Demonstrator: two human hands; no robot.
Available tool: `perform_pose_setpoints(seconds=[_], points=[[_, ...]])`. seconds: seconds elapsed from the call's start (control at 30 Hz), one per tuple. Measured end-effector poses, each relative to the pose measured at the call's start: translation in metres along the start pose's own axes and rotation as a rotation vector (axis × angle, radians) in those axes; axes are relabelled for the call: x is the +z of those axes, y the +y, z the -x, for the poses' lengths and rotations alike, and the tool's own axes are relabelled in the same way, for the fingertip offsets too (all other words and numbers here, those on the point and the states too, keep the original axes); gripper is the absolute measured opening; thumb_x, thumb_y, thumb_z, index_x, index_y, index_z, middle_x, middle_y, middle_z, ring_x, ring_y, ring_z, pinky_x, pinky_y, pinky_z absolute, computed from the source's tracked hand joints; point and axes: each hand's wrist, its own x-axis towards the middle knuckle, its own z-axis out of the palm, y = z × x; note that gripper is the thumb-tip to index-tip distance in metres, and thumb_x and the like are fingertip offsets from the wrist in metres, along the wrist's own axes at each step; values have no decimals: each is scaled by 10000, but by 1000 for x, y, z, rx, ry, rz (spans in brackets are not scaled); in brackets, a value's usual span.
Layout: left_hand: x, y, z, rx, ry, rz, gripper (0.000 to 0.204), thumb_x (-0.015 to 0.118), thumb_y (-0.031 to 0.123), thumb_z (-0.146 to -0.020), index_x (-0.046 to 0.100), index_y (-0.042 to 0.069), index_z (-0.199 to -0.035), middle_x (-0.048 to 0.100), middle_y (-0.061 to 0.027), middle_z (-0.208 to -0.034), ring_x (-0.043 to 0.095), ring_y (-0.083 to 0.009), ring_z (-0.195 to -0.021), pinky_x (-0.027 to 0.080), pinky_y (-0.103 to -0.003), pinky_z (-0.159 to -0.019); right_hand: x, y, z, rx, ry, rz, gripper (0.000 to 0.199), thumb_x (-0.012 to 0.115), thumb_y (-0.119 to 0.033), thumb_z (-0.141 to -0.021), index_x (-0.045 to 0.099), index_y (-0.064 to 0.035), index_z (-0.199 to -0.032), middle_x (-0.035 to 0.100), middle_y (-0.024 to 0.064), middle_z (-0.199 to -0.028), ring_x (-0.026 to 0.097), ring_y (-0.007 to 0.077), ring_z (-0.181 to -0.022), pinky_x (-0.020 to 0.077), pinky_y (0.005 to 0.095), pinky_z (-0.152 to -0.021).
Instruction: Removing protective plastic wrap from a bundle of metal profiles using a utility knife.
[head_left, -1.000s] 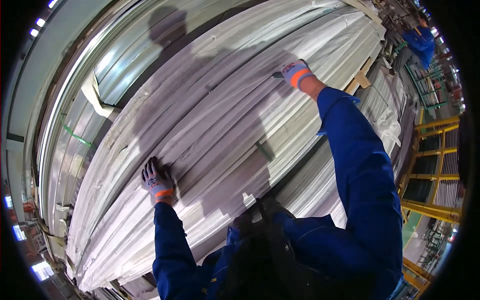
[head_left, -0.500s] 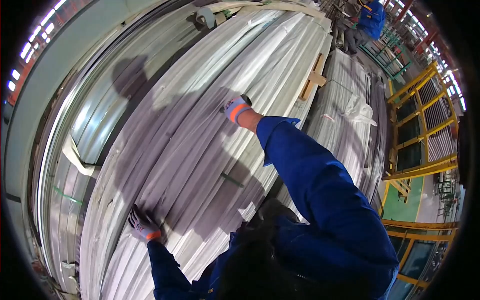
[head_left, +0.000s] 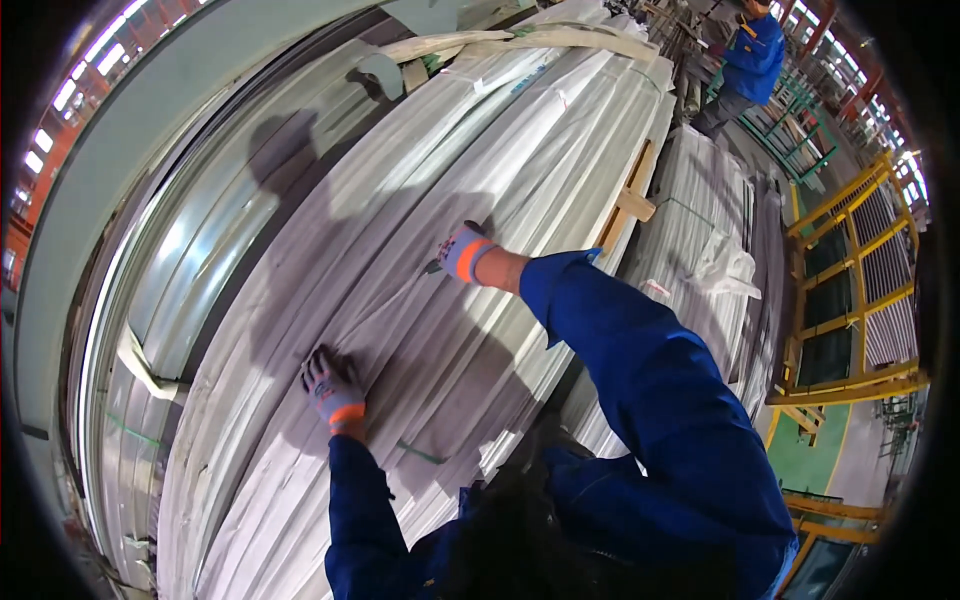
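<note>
Our white-wrapped bundle [head_left: 395, 315] lies beneath us, a wooden brace [head_left: 632, 205] at its right edge; pressing our left hand [head_left: 335, 388] flat, fingers released, should steady the film [head_left: 270, 480] for our right hand [head_left: 462, 252], clenched, on what we cannot tell. Beyond, a yellow rack [head_left: 855, 388] holds grey slats [head_left: 893, 320].

Yellow rack [head_left: 855, 316], green floor [head_left: 805, 462] below rack, green frame [head_left: 820, 163] above rack, wooden cross-piece [head_left: 633, 205] left of rack

Factory hall, wrapped long profiles [head_left: 560, 130], yellow racks [head_left: 855, 280], seemingly red roof beams [head_left: 868, 92]
</note>
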Motion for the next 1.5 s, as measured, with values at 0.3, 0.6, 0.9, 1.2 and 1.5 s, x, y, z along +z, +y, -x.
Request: perform_pose_setpoints(seconds=[0.3,0.6,0.9,1.2,1.5], points=[[-4,18,-7,-94,-24,-22,551,620,299,-817,495,79,-1307,515,-145,-1312,453,-333,-1222,334,-432,-1048,71,176,-9,-113,51,-16,264,443,-185,-892,618,-106,-1073,691,112,-999,683,270,-870,505,513,-705],[-1,8,-2,-81,-1,-42,551,613,291,-828,485,109,-1332,525,-123,-1314,472,-320,-1201,347,-430,-1037,61,203,13,106,-135,8,309,436,-257,-916,693,-146,-1047,706,64,-990,678,233,-931,504,435,-743],[10,20,-15,-62,87,127,593,621,339,-815,475,92,-1334,529,-147,-1295,475,-334,-1196,306,-463,-1070,61,192,21,199,-61,-51,267,484,-227,-860,691,-102,-974,703,116,-931,680,276,-881,512,431,-720],[51,187,-120,129,-92,48,668,581,489,-846,416,161,-1404,452,-106,-1399,422,-331,-1267,342,-463,-1052,14,199,30,183,-104,-84,329,564,-383,-847,715,-132,-996,697,99,-1023,666,276,-954,519,432,-764],[57,186,-149,-21,-61,151,293,522,408,-904,667,249,-1103,637,-72,-1146,593,-276,-1056,485,-411,-855,76,211,24,-89,-28,-241,473,526,-513,-861,567,-114,-1113,675,108,-912,648,282,-885,476,427,-778]])
